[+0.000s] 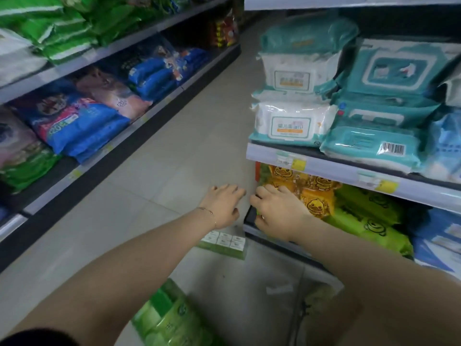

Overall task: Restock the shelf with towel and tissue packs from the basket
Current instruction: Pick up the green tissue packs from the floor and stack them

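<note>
We're seating the yellow duck pack on the lower shelf, right hand fingers curled on it, left hand spread, empty; green pack next, probably.

The yellow duck packs low on the right have thin, shiny plastic wrap with crinkles. The green packs beside them look shiny too. The teal wipe packs above are soft, glossy plastic with hard, smooth plastic lids. The shelf edge is smooth and pale, like painted metal. The floor is smooth tile with a dull shine. A thin metal bracelet sits on the left wrist.
</note>
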`<state>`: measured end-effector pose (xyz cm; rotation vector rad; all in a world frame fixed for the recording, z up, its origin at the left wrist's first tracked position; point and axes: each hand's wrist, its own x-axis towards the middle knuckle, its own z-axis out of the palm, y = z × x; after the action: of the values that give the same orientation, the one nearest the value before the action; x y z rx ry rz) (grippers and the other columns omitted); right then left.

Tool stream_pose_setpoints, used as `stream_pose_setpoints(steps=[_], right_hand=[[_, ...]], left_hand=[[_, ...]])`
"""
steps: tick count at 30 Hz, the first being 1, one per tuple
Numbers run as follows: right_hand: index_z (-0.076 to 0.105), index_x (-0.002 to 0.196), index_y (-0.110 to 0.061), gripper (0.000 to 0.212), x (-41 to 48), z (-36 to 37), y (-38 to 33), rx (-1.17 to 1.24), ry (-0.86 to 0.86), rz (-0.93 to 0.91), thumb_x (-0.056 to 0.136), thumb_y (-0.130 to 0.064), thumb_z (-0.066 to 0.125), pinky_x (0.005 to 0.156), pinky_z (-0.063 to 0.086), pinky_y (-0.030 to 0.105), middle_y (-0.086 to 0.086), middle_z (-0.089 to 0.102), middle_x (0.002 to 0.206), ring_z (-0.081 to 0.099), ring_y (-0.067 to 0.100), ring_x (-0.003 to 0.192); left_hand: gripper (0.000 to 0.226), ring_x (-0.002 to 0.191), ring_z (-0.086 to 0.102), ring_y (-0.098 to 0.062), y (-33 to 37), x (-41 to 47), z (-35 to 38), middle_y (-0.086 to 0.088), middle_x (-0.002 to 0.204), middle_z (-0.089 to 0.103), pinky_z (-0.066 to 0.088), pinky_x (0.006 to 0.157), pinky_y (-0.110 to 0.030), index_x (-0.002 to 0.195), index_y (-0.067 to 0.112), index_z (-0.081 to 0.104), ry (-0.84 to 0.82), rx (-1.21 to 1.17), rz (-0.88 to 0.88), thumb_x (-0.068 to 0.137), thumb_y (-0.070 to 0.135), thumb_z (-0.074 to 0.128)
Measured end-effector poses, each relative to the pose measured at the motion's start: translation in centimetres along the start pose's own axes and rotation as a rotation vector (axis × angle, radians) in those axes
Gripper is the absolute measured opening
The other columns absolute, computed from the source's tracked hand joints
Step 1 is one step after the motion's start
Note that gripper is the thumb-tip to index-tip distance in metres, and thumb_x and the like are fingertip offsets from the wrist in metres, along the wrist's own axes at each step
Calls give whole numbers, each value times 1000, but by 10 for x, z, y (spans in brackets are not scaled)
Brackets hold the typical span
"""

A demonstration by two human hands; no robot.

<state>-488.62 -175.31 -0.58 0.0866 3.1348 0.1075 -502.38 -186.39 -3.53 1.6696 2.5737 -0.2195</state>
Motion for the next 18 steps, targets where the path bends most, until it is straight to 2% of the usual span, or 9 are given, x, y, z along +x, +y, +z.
stream_pose_setpoints(steps=[4,7,9,14,18], right_hand=[[54,121,-10,37,13,39,-13,163,-11,17,87,-25,52,82,37,40,12,54,113,50,31,107],[57,115,-9,34,21,70,-23,287,-44,98,85,-23,53,79,37,39,12,55,107,52,33,103],[56,117,-10,36,23,90,-30,385,-84,170,86,-25,50,84,38,39,11,53,111,49,32,108],[48,127,-18,40,16,128,-38,407,-165,256,90,-31,50,93,32,39,6,42,127,38,27,118],[53,127,-12,43,0,153,-37,432,-183,279,86,-26,51,93,33,44,13,42,133,40,35,121]], left_hand=[[41,121,41,-23,-4,0,37,-2,127,45,35,90,-39,127,20,40,-72,-51,-69,88,29,50],[42,122,41,-24,-6,-1,70,-3,128,45,36,90,-40,127,20,39,-139,-93,-103,87,27,51],[43,122,40,-25,-5,0,91,-4,128,45,36,90,-41,127,19,39,-205,-129,-135,87,26,52],[50,123,39,-29,6,1,135,-9,132,42,36,96,-45,130,16,37,-341,-243,-221,86,31,56],[54,122,39,-33,21,2,172,-9,135,37,38,96,-45,135,17,32,-416,-322,-307,87,28,56]])
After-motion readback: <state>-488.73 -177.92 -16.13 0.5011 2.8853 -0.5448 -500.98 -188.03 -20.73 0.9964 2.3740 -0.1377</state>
